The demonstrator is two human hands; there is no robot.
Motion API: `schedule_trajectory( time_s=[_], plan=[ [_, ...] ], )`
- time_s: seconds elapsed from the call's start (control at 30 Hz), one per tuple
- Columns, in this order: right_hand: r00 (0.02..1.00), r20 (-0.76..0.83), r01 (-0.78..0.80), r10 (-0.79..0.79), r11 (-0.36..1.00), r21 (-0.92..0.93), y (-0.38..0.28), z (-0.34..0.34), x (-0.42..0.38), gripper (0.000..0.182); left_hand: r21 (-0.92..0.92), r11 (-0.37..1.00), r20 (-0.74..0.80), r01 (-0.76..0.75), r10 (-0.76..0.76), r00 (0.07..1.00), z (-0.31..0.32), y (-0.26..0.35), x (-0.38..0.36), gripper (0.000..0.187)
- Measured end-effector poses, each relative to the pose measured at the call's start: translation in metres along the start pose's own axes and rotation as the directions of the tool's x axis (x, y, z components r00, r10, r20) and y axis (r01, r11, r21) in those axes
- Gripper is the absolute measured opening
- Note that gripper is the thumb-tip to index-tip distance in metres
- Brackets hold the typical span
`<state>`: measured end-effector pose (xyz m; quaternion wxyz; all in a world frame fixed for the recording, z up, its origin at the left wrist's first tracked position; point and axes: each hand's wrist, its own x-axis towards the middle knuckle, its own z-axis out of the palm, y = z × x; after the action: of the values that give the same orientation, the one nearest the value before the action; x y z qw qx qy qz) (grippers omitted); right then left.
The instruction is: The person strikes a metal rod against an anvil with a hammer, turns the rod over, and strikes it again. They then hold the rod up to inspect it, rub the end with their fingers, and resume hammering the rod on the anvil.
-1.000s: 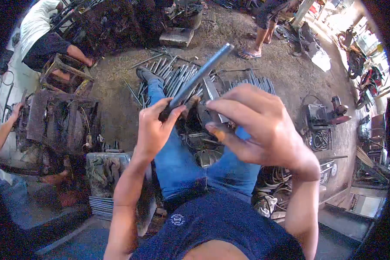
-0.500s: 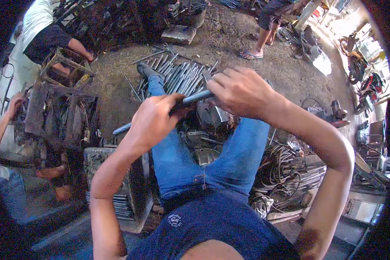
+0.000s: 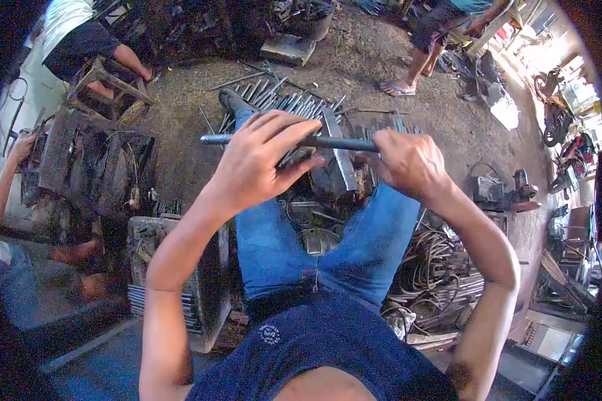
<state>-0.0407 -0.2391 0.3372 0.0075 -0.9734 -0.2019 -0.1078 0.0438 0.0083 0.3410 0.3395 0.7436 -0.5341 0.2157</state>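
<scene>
A dark metal rod [image 3: 344, 143] lies nearly level across the space between my hands, above my legs. Its right end is in my right hand [image 3: 411, 164], with the fingers closed around it. My left hand [image 3: 254, 154] is loosely around the rod further left, fingers over it and thumb apart below; a short length sticks out on the left. Just beneath the rod stands a flat metal bar [image 3: 341, 160], tilted. Many similar rods lie in a pile [image 3: 294, 103] on the floor by my foot.
A worn box [image 3: 211, 301] with a bundle of thin rods [image 3: 161, 304] stands by my left leg. Coiled metal [image 3: 434, 254] is heaped at my right. A cutting machine [image 3: 521, 190] sits further right. Other people are at the left [image 3: 80, 40] and top right [image 3: 424, 50].
The rod has turned from slanting down leftward to nearly level. My right hand has moved right and down; my left has moved up and right, its fingers straighter. The flat bar is less covered.
</scene>
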Motion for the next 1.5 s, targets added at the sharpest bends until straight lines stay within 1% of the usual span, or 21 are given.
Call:
schedule_trajectory(
  time_s=[0.07,0.13,0.2,0.27,0.3,0.47,0.5,0.53,0.57,0.6,0.67,0.8,0.87,1.0,1.03,1.07,1.13,1.2,1.27,1.43,1.5],
  plan=[
    [0.992,-0.073,-0.102,0.103,0.995,0.018,0.002,0.006,-0.014,0.031,-0.029,0.999,-0.083,-0.018,0.016,0.996,0.002,-0.008,-0.009,0.035],
    [0.984,-0.106,-0.136,0.141,0.989,0.05,0.002,0.013,-0.028,0.031,-0.313,0.948,-0.281,0.054,-0.147,0.948,0.005,-0.009,-0.022,0.02],
    [0.95,-0.127,-0.266,0.286,0.952,0.153,-0.001,0.019,-0.042,0.028,-0.433,0.898,-0.255,0.077,-0.204,0.945,0.014,-0.017,-0.042,0.015],
    [0.932,-0.198,-0.276,0.304,0.948,0.156,-0.005,0.028,-0.052,0.026,-0.789,0.515,0.013,0.335,-0.531,0.847,0.028,-0.022,-0.055,0.022],
    [0.912,-0.214,-0.312,0.349,0.931,0.189,-0.006,0.031,-0.057,0.025,-0.804,0.432,0.121,0.408,-0.553,0.824,0.034,-0.025,-0.055,0.033],
    [0.828,-0.231,-0.414,0.511,0.835,0.361,-0.024,0.033,-0.072,0.021,-0.915,0.263,0.114,0.306,-0.558,0.822,0.065,-0.027,-0.035,0.057],
    [0.804,-0.226,-0.448,0.55,0.81,0.378,-0.029,0.034,-0.073,0.021,-0.986,-0.078,0.163,0.145,-0.572,0.804,0.066,-0.02,-0.022,0.065],
    [0.805,-0.229,-0.445,0.547,0.812,0.377,-0.034,0.035,-0.075,0.021,-0.914,-0.404,0.216,-0.041,-0.567,0.795,0.063,-0.014,-0.011,0.073],
    [0.779,-0.205,-0.469,0.593,0.768,0.436,-0.038,0.037,-0.076,0.022,-0.853,-0.521,0.272,-0.031,-0.495,0.825,0.058,-0.011,-0.002,0.086],
    [0.75,-0.179,-0.491,0.636,0.718,0.494,-0.042,0.04,-0.078,0.023,-0.855,-0.517,0.267,-0.033,-0.495,0.827,0.059,-0.012,0.003,0.086],
    [0.742,-0.211,-0.478,0.637,0.722,0.5,-0.05,0.045,-0.08,0.026,-0.686,-0.723,0.217,-0.077,-0.305,0.927,0.064,-0.01,0.015,0.091],
    [0.694,-0.198,-0.515,0.692,0.669,0.536,-0.067,0.049,-0.083,0.033,-0.763,-0.643,0.276,-0.068,-0.419,0.865,0.07,0.023,0.043,0.093],
    [0.635,-0.058,-0.567,0.77,0.516,0.641,-0.075,0.05,-0.082,0.035,-0.749,-0.655,0.209,-0.097,-0.373,0.904,0.075,0.029,0.05,0.088],
    [0.61,-0.068,-0.512,0.789,0.458,0.727,-0.077,0.084,-0.095,0.035,-0.768,-0.632,0.176,-0.106,-0.367,0.914,0.082,0.035,0.059,0.079],
    [0.611,0.034,-0.495,0.791,0.349,0.795,-0.079,0.082,-0.095,0.035,-0.824,-0.565,0.208,-0.049,-0.382,0.9,0.082,0.037,0.06,0.075],
    [0.612,0.032,-0.495,0.791,0.351,0.795,-0.082,0.083,-0.096,0.035,-0.869,-0.495,0.24,0.012,-0.4,0.884,0.083,0.039,0.059,0.071],
    [0.641,0.24,-0.353,0.729,0.003,0.935,-0.083,0.088,-0.099,0.034,-0.875,-0.483,0.246,0.035,-0.382,0.891,0.083,0.038,0.057,0.064],
    [0.65,0.293,-0.365,0.701,-0.05,0.93,-0.088,0.098,-0.107,0.035,-0.894,-0.448,0.232,0.037,-0.389,0.891,0.086,0.038,0.056,0.06],
    [0.536,0.245,-0.258,0.808,-0.119,0.959,-0.099,0.108,-0.103,0.035,-0.893,-0.447,0.228,0.042,-0.37,0.901,0.087,0.036,0.055,0.058],
    [0.561,0.368,-0.343,0.742,-0.196,0.919,-0.093,0.121,-0.114,0.039,-0.901,-0.426,0.295,0.079,-0.472,0.831,0.079,0.042,0.057,0.055],
    [0.615,0.509,-0.307,0.602,-0.412,0.858,-0.094,0.113,-0.112,0.042,-0.857,-0.513,0.294,0.055,-0.4,0.868,0.081,0.037,0.053,0.053]
  ],
)
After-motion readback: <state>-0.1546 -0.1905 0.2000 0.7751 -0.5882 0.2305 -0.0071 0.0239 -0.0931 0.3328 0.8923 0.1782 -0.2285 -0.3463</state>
